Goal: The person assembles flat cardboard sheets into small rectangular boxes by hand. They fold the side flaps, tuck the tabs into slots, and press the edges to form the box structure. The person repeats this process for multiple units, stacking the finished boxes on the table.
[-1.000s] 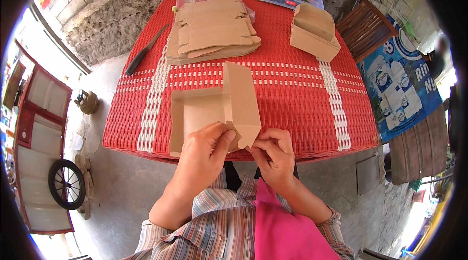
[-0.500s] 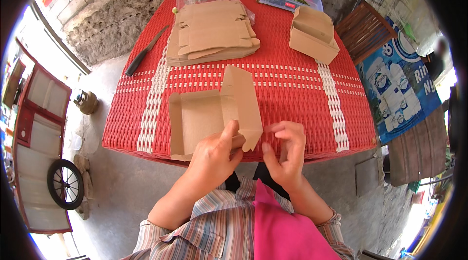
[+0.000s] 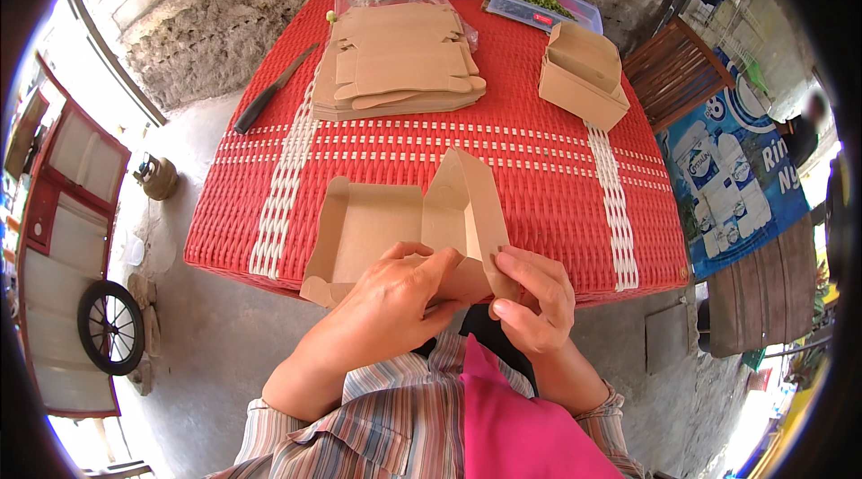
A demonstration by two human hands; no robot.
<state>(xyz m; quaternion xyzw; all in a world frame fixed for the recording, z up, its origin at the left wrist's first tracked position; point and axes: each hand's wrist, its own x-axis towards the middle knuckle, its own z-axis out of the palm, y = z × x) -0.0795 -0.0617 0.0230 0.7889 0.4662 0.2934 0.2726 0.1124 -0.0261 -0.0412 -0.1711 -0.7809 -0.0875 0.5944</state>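
Shown at the near edge of a red woven table with white strips (image 3: 557,201), gripping a partly folded brown cardboard box (image 3: 368,223) with both hands. Pinching the near end of the box's right-hand panel between the thumb and fingers of the right hand (image 3: 539,304), after holding that same hand loose, half curled and apart from the cardboard half a second ago. Grasping the near wall with the left hand (image 3: 391,299), back of the hand upward, having earlier raised its thumb toward the inside corner. Cannot tell exactly where the left fingertips press, behind the hand. Now showing the right-hand panel shifted rightward and closer to the body, with its far tip just below the dotted white bands overlapped in the earlier view. Leaving unmoved on the tabletop a stack of flat brown cardboard blanks (image 3: 400,66), a black-handled knife (image 3: 259,109) to its left and an upright, folded brown cardboard box with an open top (image 3: 579,97) to its right, near a clear plastic tub (image 3: 518,12) of chopped greens (image 3: 539,1).
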